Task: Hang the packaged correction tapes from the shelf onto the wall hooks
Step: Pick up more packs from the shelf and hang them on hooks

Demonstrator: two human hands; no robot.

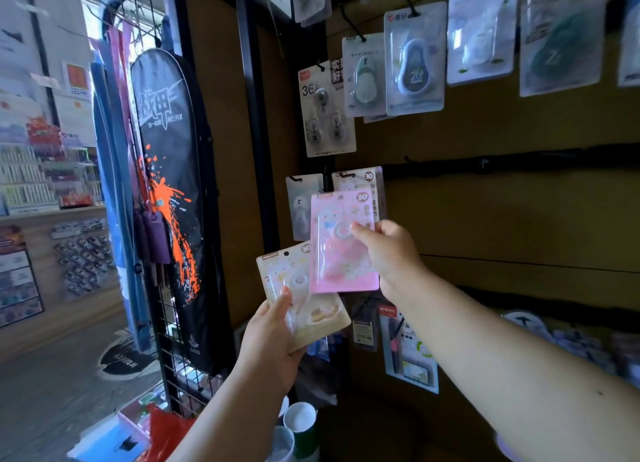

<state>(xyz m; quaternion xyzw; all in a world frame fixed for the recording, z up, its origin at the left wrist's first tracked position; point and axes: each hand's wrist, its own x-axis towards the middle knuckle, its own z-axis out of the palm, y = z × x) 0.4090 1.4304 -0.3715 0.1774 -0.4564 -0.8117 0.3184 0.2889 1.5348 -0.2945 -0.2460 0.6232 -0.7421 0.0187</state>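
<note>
A stationery shop is showing here: blister-packed correction tapes (414, 59) are hanging in rows from hooks on a brown slotted wall panel (502, 219), a racket bag (169, 198) is hanging on a wire grid rack (169, 330), and boxed pens (24, 181) are filling far shelves.

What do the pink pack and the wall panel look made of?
Pink pack: seemingly glossy printed card under a clear plastic blister, judging by the glare on its raised bubble. Wall panel: probably matte brown board, wood-like, without shine.

"30" on pink pack (343, 243); "36" on grey pack (327, 111)
</note>
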